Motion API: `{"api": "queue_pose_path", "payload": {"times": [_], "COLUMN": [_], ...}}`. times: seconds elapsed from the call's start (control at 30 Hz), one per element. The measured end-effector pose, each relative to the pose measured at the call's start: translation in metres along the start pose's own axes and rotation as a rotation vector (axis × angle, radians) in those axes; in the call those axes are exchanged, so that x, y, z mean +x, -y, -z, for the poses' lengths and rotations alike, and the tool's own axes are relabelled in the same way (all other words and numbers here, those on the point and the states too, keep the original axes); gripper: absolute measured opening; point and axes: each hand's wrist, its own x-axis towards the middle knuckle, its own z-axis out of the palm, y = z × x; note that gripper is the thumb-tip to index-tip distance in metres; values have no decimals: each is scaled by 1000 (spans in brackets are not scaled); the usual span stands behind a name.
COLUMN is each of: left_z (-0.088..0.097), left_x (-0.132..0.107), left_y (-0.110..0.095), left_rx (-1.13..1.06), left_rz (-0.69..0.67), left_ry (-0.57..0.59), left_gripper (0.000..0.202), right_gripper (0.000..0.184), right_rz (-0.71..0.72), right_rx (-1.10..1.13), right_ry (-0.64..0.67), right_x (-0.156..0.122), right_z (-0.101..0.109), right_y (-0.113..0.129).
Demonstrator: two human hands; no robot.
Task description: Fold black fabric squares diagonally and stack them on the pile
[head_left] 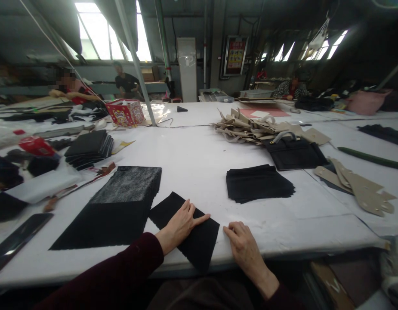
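My left hand (181, 224) lies flat, fingers stretched out, on a black fabric piece (199, 241) at the table's front edge. My right hand (244, 247) rests just to the right of that piece on the white table (202, 163), fingers curled down, fingertips near the fabric's right edge; nothing shows in it. Left of the piece stands a tall stack of black fabric sheets (121, 202). A smaller black fabric pile (258, 183) lies further back to the right.
A black handbag (294, 153) and beige cut pieces (260, 127) sit at the back right, more beige parts (360, 187) at the right. Another black stack (89, 148), a red box (125, 113) and clutter fill the left. People work at the far tables.
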Motion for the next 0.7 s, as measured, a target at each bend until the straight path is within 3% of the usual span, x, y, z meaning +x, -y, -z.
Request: {"api": "queue_pose_path", "payload": {"times": [0.13, 0.27, 0.47, 0.6, 0.7], "left_z": [-1, -2, -3, -9, -17], "left_x": [0, -1, -10, -15, -21], "left_y": [-1, -2, 8, 19, 34], "left_rx": [-21, -43, -158, -200, -171], "left_rz": [6, 22, 83, 103, 152], "left_ry": [-10, -23, -42, -48, 6], "left_gripper": [69, 66, 57, 54, 57], "right_gripper": [38, 47, 48, 45, 42], "right_rz": [-91, -119, -67, -32, -34], "right_rx": [214, 333, -3, -210, -244], "right_ry": [-160, -124, -5, 40, 63], "right_x": [22, 52, 58, 57, 51], "right_z": [3, -16, -53, -54, -46], "right_y": [10, 32, 47, 52, 52]}}
